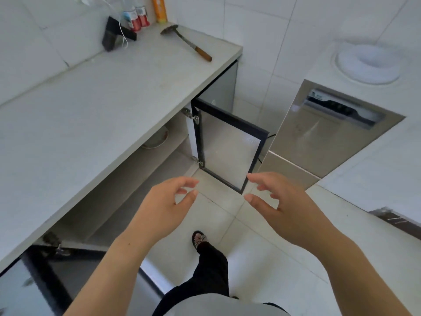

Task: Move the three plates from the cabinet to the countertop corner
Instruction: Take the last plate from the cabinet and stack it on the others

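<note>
A pale plate [157, 139] lies on the upper shelf inside the open cabinet [136, 183] under the countertop [95, 103]; most of it is hidden by the counter edge, and I cannot tell whether others lie beneath it. My left hand [164, 204] and my right hand [280, 201] hover in front of me above the floor, palms facing each other, fingers loosely curved and holding nothing. Both hands are below and to the right of the plate, apart from the cabinet.
Two dark-framed glass cabinet doors stand open: one [227, 144] at right, one [34, 286] at lower left. A wooden-handled utensil [189, 43], bottles [136, 17] and a black stand [114, 35] occupy the far counter corner. A steel appliance [323, 137] stands right. My foot [199, 239] is on the tiled floor.
</note>
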